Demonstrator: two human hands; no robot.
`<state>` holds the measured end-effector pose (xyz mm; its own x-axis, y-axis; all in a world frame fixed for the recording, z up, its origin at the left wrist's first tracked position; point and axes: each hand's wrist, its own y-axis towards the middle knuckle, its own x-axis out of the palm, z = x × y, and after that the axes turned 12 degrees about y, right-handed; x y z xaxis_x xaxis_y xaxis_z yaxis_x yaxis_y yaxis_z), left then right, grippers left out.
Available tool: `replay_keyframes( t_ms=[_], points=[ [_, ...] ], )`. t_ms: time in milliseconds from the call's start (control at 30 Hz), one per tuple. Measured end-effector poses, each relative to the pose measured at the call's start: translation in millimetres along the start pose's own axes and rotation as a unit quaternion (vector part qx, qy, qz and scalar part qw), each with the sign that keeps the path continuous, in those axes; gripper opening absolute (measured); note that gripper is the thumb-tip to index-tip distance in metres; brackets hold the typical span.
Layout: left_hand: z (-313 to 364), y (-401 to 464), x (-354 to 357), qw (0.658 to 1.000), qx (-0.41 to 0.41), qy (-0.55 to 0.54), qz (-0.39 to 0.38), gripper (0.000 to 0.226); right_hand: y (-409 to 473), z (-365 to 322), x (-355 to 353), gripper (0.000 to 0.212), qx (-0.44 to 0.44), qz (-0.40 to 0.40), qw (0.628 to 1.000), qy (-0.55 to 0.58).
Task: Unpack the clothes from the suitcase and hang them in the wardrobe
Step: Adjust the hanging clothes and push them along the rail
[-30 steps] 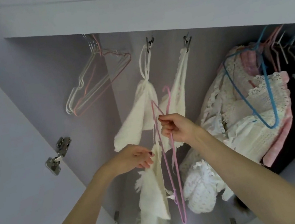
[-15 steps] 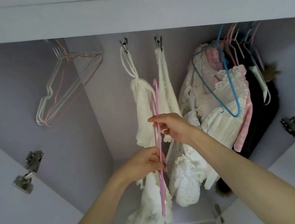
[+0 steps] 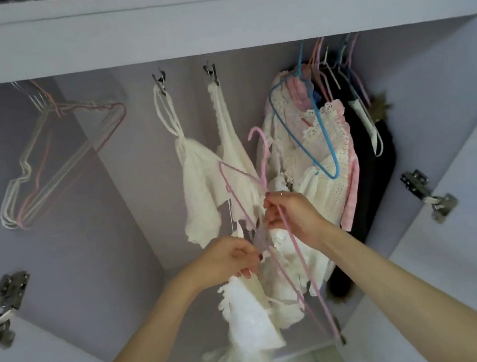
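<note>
I look up into the lilac wardrobe. My right hand (image 3: 292, 216) grips a pink wire hanger (image 3: 261, 158) near its neck, hook pointing up. My left hand (image 3: 231, 259) pinches a white frilled garment (image 3: 250, 314) that hangs down below it, right beside the hanger's lower arm. Just behind the hands, a white knitted top (image 3: 203, 186) hangs from two metal clips (image 3: 159, 80).
Several empty wire hangers (image 3: 49, 171) hang at the left of the rail. At the right hang white lace, pink and black clothes (image 3: 329, 146) with a blue hanger (image 3: 322, 141). A shelf (image 3: 204, 19) runs overhead. Door hinges (image 3: 428, 193) stick out at both sides.
The pink hanger has turned from edge-on to a tilted, spread view. My left hand now pinches the white garment beside it. The view has shifted slightly.
</note>
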<state>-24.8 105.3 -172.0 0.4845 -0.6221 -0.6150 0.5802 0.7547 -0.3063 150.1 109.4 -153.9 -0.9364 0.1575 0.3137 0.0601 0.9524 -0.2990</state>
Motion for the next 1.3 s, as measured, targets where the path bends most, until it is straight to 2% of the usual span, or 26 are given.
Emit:
replay_keyframes(
  t_ms=[100,167,233,300,400,533,667,767,900,1067,1200,1300],
  points=[
    [3,6,-11,0.988,-0.008,0.053,0.142,0.02,-8,-13,-17,0.026,-0.005,0.034,0.999,0.015],
    [10,8,-19,0.954,0.017,0.116,0.275,0.021,-10,-23,-26,0.027,0.002,0.056,0.998,-0.029],
    [23,10,-28,0.897,0.078,0.17,0.399,0.024,-8,-29,-36,0.027,0.01,0.106,0.991,-0.078],
    [40,12,-40,0.83,0.14,0.227,0.49,0.027,-4,-32,-45,0.025,0.023,0.152,0.984,-0.088],
    [65,16,-61,0.726,0.2,0.325,0.572,0.034,1,-31,-51,0.016,0.032,0.151,0.988,0.004],
    [97,23,-86,0.647,0.174,0.421,0.611,0.058,7,-44,-42,0.02,0.0,0.078,0.992,0.104],
    [114,33,-105,0.613,0.093,0.477,0.623,0.072,13,-66,-20,0.019,-0.039,0.047,0.995,0.084],
    [111,43,-110,0.593,0.08,0.497,0.629,0.079,27,-93,-9,0.028,-0.083,0.063,0.992,0.073],
    [105,51,-117,0.571,0.085,0.505,0.642,0.088,53,-127,1,0.017,-0.117,0.078,0.985,0.098],
    [103,66,-117,0.545,0.078,0.498,0.67,0.09,95,-152,-2,0.032,-0.124,0.093,0.985,0.079],
    [100,73,-121,0.525,0.08,0.498,0.685,0.095,102,-150,-2,0.031,-0.136,0.124,0.981,0.058],
    [99,76,-122,0.518,0.083,0.493,0.694,0.093,96,-144,1,0.026,-0.18,0.13,0.97,0.097]
  ],
)
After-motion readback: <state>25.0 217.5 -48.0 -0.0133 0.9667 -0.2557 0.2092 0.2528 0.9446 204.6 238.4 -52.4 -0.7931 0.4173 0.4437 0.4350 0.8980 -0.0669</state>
